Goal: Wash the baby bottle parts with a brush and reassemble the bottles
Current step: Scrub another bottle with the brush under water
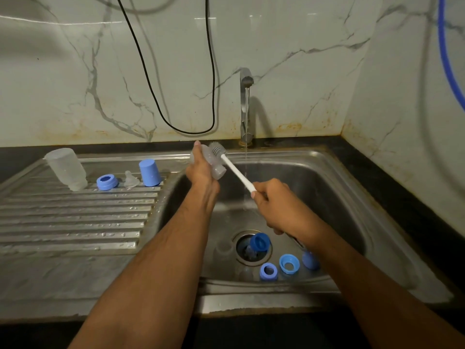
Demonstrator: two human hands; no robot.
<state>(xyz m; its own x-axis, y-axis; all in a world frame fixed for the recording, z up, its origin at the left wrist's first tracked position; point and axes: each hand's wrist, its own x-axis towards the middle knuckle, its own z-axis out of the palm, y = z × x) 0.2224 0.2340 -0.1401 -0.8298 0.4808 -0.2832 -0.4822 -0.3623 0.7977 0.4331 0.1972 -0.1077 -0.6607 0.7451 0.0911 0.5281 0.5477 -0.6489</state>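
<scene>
My left hand (pixel 200 170) grips a clear baby bottle (pixel 214 163) above the sink's left rim, neck pointing down and right. My right hand (pixel 270 199) holds the white handle of a bottle brush (pixel 235 170); its grey bristles lie against the bottle's upper side. On the drainboard stand an upturned clear bottle (pixel 66 168), a blue ring (pixel 107 182), a clear nipple (pixel 130 179) and a blue cap (pixel 150 172). Down in the basin lie a blue cap (pixel 259 242) over the drain, two blue rings (pixel 268 271) (pixel 289 263), another blue piece (pixel 310 259) and faint clear parts.
The tap (pixel 246 107) at the back runs a thin stream into the steel sink (pixel 334 187). A ribbed drainboard (pixel 75 217) spreads to the left. A black cable (pixel 176 96) loops down the marble wall, and a blue hose (pixel 448 59) hangs at the right.
</scene>
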